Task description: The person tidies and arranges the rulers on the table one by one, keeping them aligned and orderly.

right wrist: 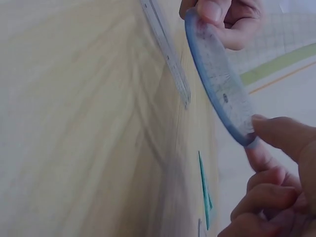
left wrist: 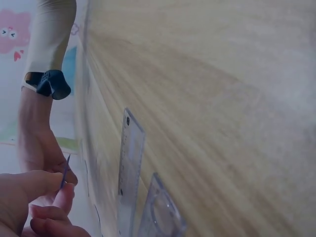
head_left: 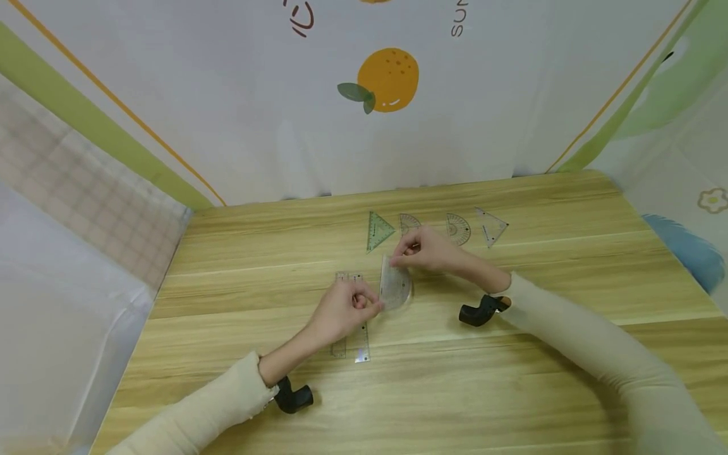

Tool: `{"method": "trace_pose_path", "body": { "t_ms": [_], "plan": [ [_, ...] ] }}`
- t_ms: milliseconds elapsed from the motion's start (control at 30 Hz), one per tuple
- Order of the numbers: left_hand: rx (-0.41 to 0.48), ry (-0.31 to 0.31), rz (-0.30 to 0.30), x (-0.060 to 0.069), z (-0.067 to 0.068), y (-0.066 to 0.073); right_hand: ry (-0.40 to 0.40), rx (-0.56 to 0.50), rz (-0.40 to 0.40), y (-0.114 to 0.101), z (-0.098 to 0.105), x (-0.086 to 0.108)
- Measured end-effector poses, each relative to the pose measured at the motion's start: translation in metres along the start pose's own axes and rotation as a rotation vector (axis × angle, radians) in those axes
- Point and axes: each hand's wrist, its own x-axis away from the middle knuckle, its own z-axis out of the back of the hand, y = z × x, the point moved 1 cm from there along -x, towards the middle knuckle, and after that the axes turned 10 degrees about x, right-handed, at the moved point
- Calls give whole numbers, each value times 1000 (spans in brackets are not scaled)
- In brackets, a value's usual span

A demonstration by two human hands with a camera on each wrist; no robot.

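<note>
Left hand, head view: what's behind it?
Two clear rulers lie on the wooden table behind the left hand, which pinches a clear protractor; the rulers' ends show. The hand covers their middles, so markings there can't be seen.

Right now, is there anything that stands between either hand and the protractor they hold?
Nothing visible does. The left hand pinches one end of the protractor, the right hand the other. The rulers lie on the table, not in between.
</note>
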Motion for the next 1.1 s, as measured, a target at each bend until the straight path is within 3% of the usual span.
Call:
{"method": "trace_pose_path", "body": {
  "t_ms": [400,667,1100],
  "plan": [
    [-77,-23,52,8,-7,0,-69,7,-9,-7,-9,2],
    [-152,-34,31,11,-8,1,-79,18,4,-4,-17,2],
    [-177,-41,55,13,-8,-3,-70,50,21,-3,-26,1]
  ]
}}
